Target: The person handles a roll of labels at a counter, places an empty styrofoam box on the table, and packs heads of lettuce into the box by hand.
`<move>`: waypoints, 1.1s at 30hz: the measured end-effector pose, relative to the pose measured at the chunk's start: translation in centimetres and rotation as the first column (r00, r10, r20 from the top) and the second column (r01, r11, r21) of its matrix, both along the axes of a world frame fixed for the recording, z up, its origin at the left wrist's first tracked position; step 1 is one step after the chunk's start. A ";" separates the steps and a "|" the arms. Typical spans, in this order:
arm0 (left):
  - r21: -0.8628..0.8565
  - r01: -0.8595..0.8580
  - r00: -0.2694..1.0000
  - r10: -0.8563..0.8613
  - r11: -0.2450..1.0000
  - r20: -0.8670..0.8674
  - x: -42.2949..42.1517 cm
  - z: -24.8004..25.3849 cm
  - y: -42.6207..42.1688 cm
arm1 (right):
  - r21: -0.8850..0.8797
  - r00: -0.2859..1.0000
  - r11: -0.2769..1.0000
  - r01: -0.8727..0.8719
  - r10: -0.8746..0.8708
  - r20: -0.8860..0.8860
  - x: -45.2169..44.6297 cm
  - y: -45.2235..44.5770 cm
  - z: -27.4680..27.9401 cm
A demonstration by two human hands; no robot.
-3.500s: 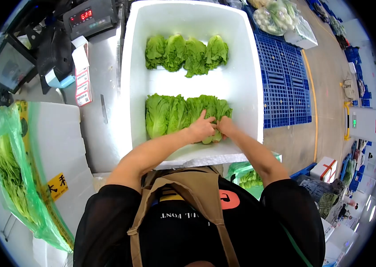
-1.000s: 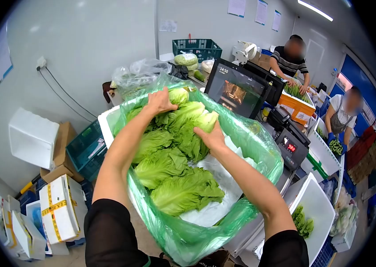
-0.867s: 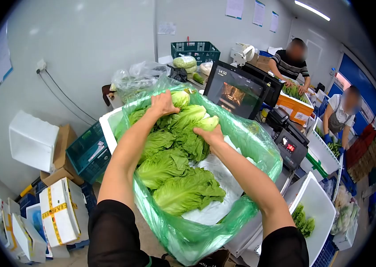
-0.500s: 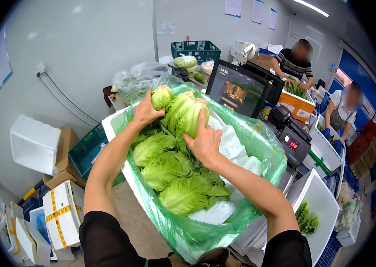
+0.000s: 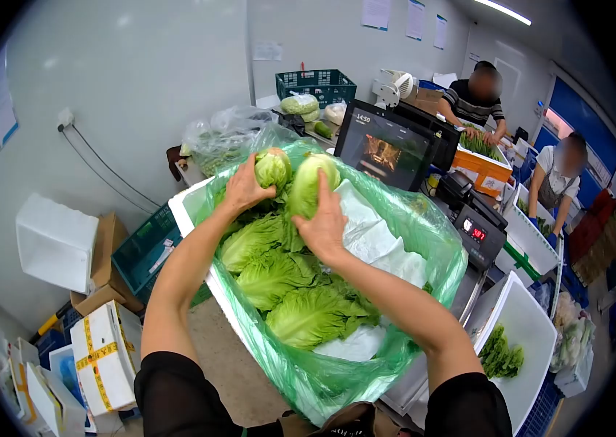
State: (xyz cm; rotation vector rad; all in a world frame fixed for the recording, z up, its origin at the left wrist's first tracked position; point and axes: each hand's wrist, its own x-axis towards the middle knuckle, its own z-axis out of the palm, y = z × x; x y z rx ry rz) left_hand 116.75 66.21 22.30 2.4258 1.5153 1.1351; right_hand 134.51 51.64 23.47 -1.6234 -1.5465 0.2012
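Observation:
In the head view, my left hand [image 5: 247, 191] is closed around a head of lettuce [image 5: 273, 169] at the far end of the foam box. Just to its right, my right hand [image 5: 324, 224] grips another head of lettuce [image 5: 311, 183], thumb on its left side and fingers along its right. Below both hands, several leafy heads of lettuce [image 5: 270, 280] lie on the left side of the box. A green plastic bag [image 5: 286, 379] lines the white foam box [image 5: 186, 207], and white paper [image 5: 377, 237] covers part of its inside.
A screen [image 5: 384, 146] and a scale display with red digits [image 5: 477, 231] stand beyond the box. Another foam box [image 5: 523, 313] with greens is at right. Bagged vegetables [image 5: 228, 135] and a green crate [image 5: 315, 86] sit behind. Two people work at the back right.
The lettuce in my right hand has shifted left and stands more upright, my fingers lower around it. My left hand's lettuce has moved slightly right and down. The red digits differ.

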 end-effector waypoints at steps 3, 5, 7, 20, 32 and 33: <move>0.007 0.010 1.000 -0.010 1.000 0.016 0.1 0.2 0.0 | 0.035 0.946 0.993 -0.111 0.116 -0.304 -0.7 1.5 0.4; -0.028 -0.013 1.000 0.013 1.000 0.007 0.3 0.6 -0.4 | -0.078 0.908 0.995 -0.063 0.025 -0.419 0.0 3.8 -0.1; -0.086 -0.085 0.996 0.083 0.993 -0.029 0.7 1.3 -0.7 | -0.163 0.917 0.986 0.037 -0.098 -0.387 0.7 5.9 0.1; -0.256 -0.190 0.976 0.154 0.948 -0.153 4.7 2.7 3.0 | -0.079 0.206 0.744 -0.663 0.080 -0.975 10.4 12.2 -2.2; -0.123 -0.131 0.991 0.132 0.984 -0.002 2.0 1.2 0.0 | -0.144 0.462 0.674 -0.724 0.320 -0.827 4.7 8.7 1.9; -0.076 -0.117 0.991 0.121 0.990 0.062 1.4 1.0 -0.4 | -0.139 0.504 0.684 -0.716 0.370 -0.780 3.9 8.1 2.6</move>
